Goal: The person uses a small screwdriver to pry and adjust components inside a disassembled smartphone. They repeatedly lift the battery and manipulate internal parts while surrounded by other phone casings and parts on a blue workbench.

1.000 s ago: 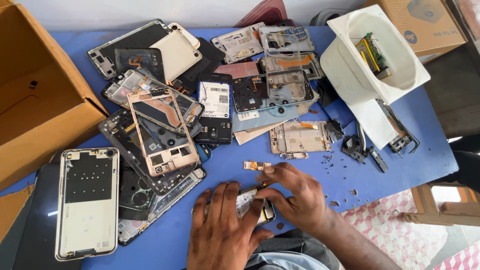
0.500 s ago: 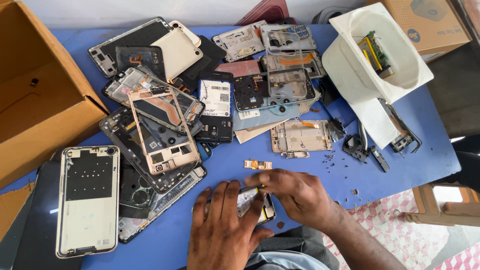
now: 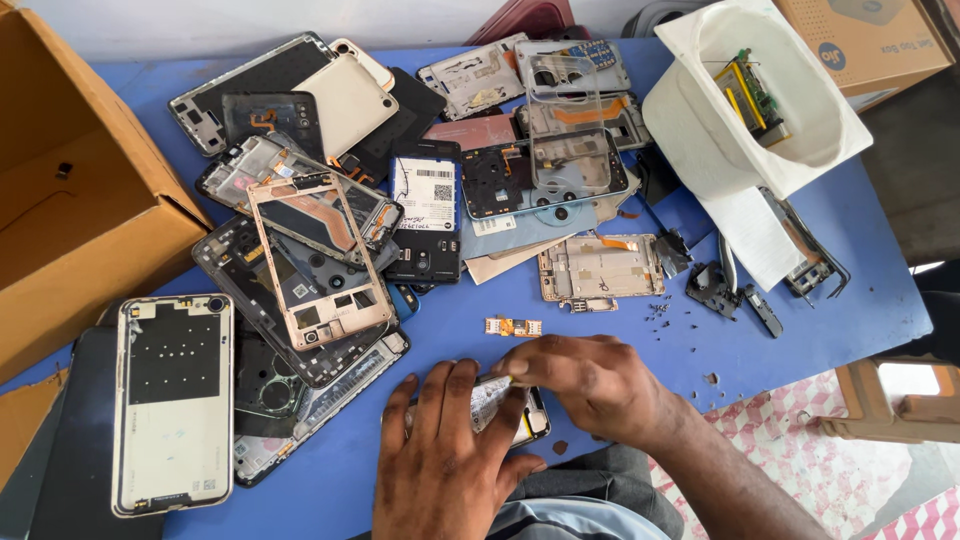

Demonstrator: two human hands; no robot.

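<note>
- My left hand lies flat on the phone body, fingers spread, pinning it to the blue table at the near edge
- My right hand is pinched narrow at the phone's top edge; whatever sits between the fingertips is hidden, can't tell
- To do this well, I reckon: keep the left palm's weight even so the body can't skate, work the right fingertips low and slow, no twisting
- Phone looks opened, pale inner plate showing between my fingers, dark rim; mostly covered
- Small orange flex part lies just beyond my right hand, apart
- Loose screws near the gold frame; don't sweep them
</note>
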